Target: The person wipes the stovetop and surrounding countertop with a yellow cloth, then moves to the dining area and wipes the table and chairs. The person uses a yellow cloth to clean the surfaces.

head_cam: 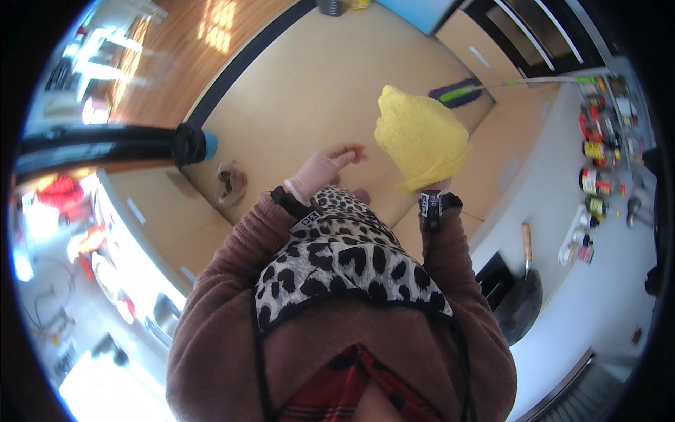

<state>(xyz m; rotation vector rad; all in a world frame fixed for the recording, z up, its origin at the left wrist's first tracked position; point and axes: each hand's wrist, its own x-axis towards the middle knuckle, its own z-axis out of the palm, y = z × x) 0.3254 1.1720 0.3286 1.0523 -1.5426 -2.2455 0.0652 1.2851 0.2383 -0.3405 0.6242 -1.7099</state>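
Note:
A yellow cloth [422,140] spreads out over my right hand [443,184], which grips it from beneath. Most of that hand's fingers are hidden by the cloth. My left hand [329,163], in a thin translucent glove, is held in front of my waist with nothing in it. Its fingers are loosely bent, with the thumb a little apart. Both wrists wear black bands with printed tags. Below the hands hangs a leopard-print apron [350,253], worn over a brown fleece top.
A flat mop [459,95] with a green and white handle leans at the right counter [559,174]. A wok [519,306] and several sauce bottles [596,182] stand there. On the tan floor [295,95] lies a plastic bag [231,183], near the left cabinets [163,205].

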